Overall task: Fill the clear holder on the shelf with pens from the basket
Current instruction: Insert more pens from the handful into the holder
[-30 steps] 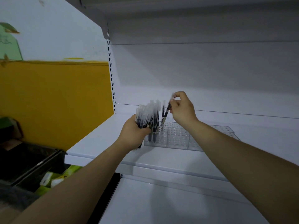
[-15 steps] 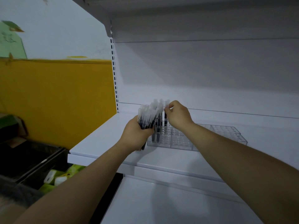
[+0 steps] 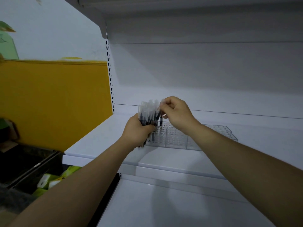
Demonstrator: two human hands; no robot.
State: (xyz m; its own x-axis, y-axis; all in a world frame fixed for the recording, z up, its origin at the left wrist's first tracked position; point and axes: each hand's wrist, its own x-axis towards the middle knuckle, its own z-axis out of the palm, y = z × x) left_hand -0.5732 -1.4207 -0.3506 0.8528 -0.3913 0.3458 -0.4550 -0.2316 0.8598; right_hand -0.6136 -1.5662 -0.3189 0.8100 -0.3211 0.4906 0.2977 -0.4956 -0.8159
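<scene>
**Clear plastic, thin pens: one at a time into the grid**

Clear acrylic is what I am feeding. The holder sits on the white shelf, a low grid of small cells, and most of them to the right look unfilled. A few dark barrels stand in its left end.

My left hand is wrapped round a fistful of pens, caps up, just left of the holder and touching its near corner. My right hand has thumb and fingertips pinched on the capped top of a single pen, which hangs nearly upright over the left cells. I cannot tell whether its tip is already seated.

I judge these pens light, stiff and smooth, so they are apt to slide in a loose fist. The bundle wants a firm grip low on the barrels. The single pen is best held high by the cap, so it hangs plumb into a cell. The holder looks light enough to skid if nudged sideways.
</scene>
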